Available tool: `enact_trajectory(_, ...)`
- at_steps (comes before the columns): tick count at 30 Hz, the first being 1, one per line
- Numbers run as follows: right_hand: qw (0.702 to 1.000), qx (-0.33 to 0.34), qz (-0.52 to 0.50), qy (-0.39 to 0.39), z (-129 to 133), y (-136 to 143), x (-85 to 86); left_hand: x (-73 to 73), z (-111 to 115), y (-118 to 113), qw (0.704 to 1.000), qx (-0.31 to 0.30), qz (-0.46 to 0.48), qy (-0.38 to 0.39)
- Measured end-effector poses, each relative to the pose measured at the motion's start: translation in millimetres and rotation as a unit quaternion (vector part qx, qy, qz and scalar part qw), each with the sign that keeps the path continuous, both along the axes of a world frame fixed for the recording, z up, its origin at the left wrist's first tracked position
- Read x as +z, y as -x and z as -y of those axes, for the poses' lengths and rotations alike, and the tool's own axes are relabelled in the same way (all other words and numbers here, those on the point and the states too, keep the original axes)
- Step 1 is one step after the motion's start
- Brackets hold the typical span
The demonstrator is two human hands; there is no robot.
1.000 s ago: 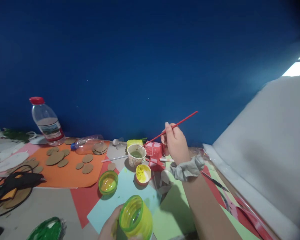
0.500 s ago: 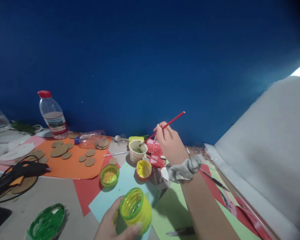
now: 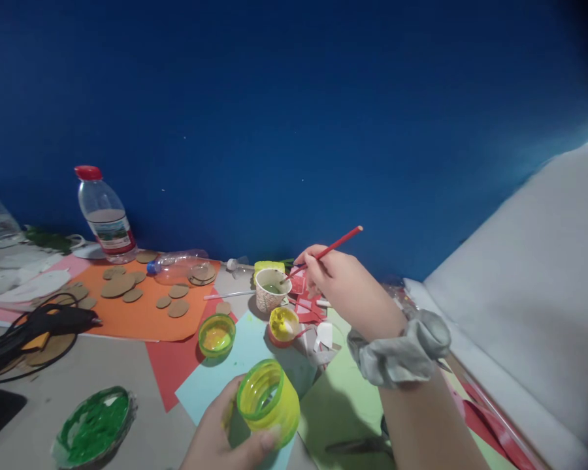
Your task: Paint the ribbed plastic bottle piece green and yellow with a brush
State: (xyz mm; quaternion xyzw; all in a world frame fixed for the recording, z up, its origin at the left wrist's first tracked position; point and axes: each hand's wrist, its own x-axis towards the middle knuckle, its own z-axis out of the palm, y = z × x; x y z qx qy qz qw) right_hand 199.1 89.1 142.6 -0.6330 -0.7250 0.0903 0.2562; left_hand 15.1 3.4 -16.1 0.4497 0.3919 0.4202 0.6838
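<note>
Pinched in my right hand [image 3: 326, 271] is a red-handled paintbrush [image 3: 340, 240], slanting down to the left, its tip at the rim of a patterned paper cup [image 3: 268, 299] with murky greenish liquid. My left hand [image 3: 228, 427] is wrapped round a yellow-painted plastic bottle piece [image 3: 277, 408] with a green rim, its open end facing up. Between the cup and that piece stands a small tub of yellow paint [image 3: 283, 325]. Left of the tub sits a green-rimmed shallow dish [image 3: 216, 337] with yellowish paint inside.
A dish of green paint [image 3: 95, 424] lies at lower left, near a black glue gun [image 3: 61, 320] with its cable. Cardboard discs [image 3: 120, 285] lie on orange paper [image 3: 147, 320]. Behind stand a red-capped bottle [image 3: 105, 215] and the blue wall [image 3: 294, 130]. Scissors [image 3: 357, 446] lie at the front.
My right hand has shifted slightly, its forearm swinging right, with the brush tip still at the cup. My left hand keeps the yellow bottle piece in nearly the same place.
</note>
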Motion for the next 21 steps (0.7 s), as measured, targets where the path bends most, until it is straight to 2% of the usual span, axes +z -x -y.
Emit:
enact_trajectory(8, 0.999, 0.008, -0.039, 0.002, -0.2, -2.7, -1.8, 1.8, 0.0, 0.9, 1.0, -0.008, -0.009, 0.0)
enact_trajectory(16, 0.998, -0.005, -0.059, -0.033, -5.9, -7.1, -9.3, 3.3, 1.2, 0.1, 1.0, -0.009, -0.002, 0.007)
enact_trajectory(21, 0.998, 0.014, -0.053, -0.014, -3.0, -6.1, -7.9, 5.6, 1.6, -0.7, 1.0, -0.004, 0.001, 0.007)
